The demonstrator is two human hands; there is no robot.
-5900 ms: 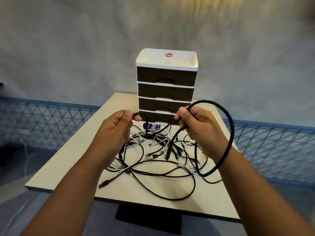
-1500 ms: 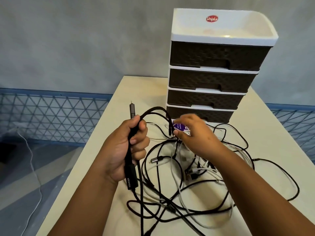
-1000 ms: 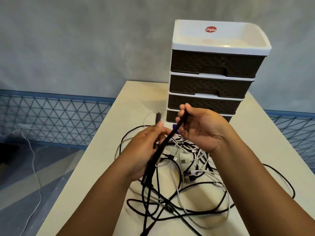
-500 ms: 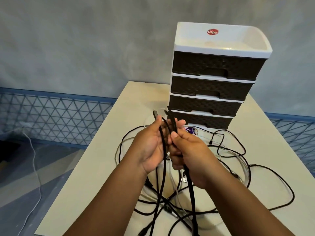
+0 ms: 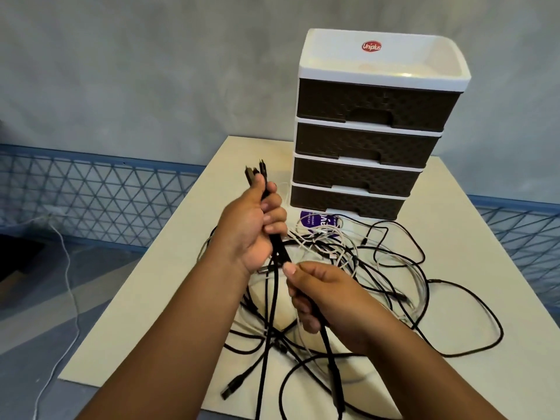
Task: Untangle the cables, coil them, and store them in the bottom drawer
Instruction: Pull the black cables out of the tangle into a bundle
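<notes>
A tangle of black and white cables (image 5: 357, 268) lies on the cream table (image 5: 169, 286) in front of a white drawer unit with dark brown drawers. Its bottom drawer (image 5: 347, 202) is closed. My left hand (image 5: 253, 228) grips two ends of a thick black cable (image 5: 274, 301), and the plugs stick up above my fist. My right hand (image 5: 321, 294) holds one strand of that cable just below the left hand. Both strands hang down toward the table's front edge.
A purple label (image 5: 316, 221) lies under the cables by the drawer unit. A loose USB plug (image 5: 233, 386) rests near the front edge. A blue lattice fence (image 5: 100, 195) runs behind the table. A white cord (image 5: 65, 268) trails on the floor at left.
My left hand has risen and shifted left with both cable ends. My right hand has slid down along the strand, away from the left hand.
</notes>
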